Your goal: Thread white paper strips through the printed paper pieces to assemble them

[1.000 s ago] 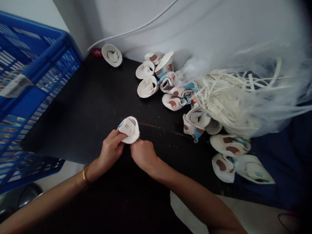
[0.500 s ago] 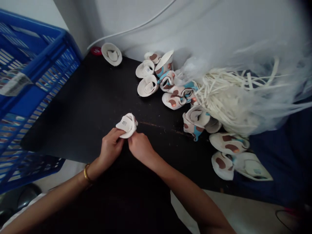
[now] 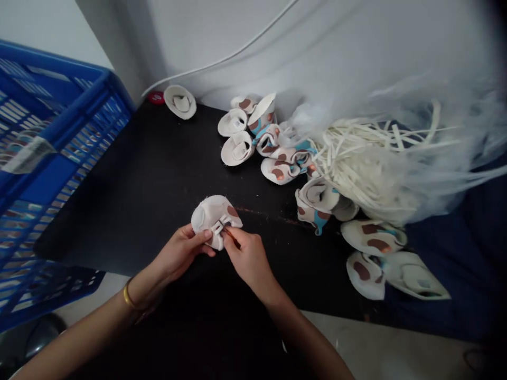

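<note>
A small off-white shoe upper (image 3: 209, 212) with brown patches is held just above the dark tabletop, its rounded toe facing up and to the left. My left hand (image 3: 180, 256) grips its lower left edge, thumb on top and fingers underneath. At the notched opening on its right, the fingers of my right hand (image 3: 247, 258) are pinched together against the edge. Whether a small tool is also between those fingers, I cannot make out. Several similar shoe uppers (image 3: 279, 170), white with brown and blue patches, lie to the right.
A blue plastic crate (image 3: 93, 100) stands at the left. Clear plastic wrapping with cream strips (image 3: 356, 169) covers the right side of the black table (image 3: 130, 195). One cream piece (image 3: 180, 103) sits at the back beside a red round object (image 3: 156, 97). A white cable (image 3: 229, 55) runs along the wall.
The shoe upper has been turned from showing its pale inside to showing its spotted outside. Both hands have shifted slightly down, and the right hand now pinches at the opening.
</note>
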Motion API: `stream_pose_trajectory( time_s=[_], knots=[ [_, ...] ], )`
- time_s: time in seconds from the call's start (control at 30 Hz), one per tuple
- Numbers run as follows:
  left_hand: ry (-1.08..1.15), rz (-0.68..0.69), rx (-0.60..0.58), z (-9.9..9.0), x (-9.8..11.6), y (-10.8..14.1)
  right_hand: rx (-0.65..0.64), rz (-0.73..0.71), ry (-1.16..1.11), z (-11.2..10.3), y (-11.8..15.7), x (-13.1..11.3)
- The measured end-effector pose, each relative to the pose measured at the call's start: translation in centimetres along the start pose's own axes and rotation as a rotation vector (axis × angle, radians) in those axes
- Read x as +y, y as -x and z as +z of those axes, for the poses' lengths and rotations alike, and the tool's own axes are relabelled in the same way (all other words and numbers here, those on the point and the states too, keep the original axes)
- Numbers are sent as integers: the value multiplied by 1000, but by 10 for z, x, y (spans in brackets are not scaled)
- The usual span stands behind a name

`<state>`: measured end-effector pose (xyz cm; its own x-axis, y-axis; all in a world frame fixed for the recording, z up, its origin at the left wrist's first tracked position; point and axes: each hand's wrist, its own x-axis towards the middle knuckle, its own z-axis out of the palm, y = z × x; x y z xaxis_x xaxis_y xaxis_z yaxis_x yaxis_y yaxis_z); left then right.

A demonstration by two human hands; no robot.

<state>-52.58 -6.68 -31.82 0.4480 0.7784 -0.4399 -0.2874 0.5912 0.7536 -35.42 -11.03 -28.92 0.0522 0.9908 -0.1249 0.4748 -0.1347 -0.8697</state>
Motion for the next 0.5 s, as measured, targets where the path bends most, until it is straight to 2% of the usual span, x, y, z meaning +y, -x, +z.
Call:
stream_pose_trajectory(
  time_s=[0.1, 0.2, 0.27, 0.37, 0.5],
  knots=[
    [-30, -15, -10, 1, -6, 1, -128, 11, -85, -5, -6, 5],
    [-68, -1, 25, 2, -8, 0, -117, 21, -150, -3, -9, 12],
    [-72, 21, 70, 4, -9, -1, -27, 26, -13, 2, -10, 15],
    [-63, 51, 140, 9, -9, -1, 86, 25, 332, 11, -10, 14],
    [-17, 48, 197, 13, -10, -2, 141, 29, 594, 17, -11, 9]
  ],
)
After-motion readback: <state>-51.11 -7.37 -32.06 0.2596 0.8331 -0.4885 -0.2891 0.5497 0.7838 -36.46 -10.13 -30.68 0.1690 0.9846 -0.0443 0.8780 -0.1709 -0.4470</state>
